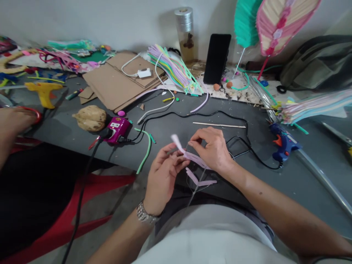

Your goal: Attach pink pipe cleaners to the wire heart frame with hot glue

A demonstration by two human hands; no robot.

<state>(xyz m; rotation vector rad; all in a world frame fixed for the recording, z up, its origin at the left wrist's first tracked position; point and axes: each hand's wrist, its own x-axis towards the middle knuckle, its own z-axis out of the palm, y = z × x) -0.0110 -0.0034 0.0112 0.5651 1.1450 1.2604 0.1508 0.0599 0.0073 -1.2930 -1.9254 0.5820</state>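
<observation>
My left hand (162, 172) and my right hand (213, 148) meet over the near edge of the grey table (302, 172). Both pinch a small craft piece (192, 158) of pale pink strips fixed along a thin wire. One strip sticks up at the top left. Two more hang lower, by my lap. My left wrist wears a metal watch (145, 215). A thin wooden stick (219, 125) lies on the table just beyond my right hand.
A blue glue gun (283, 145) with a black cord lies right; a magenta glue gun (118, 129) and green straw (145, 148) left. Behind are straw bundles (174, 68), cardboard (118, 82), a phone (216, 58), a jar (186, 33), paper feathers (277, 24). Another person's arm (12, 123) is far left.
</observation>
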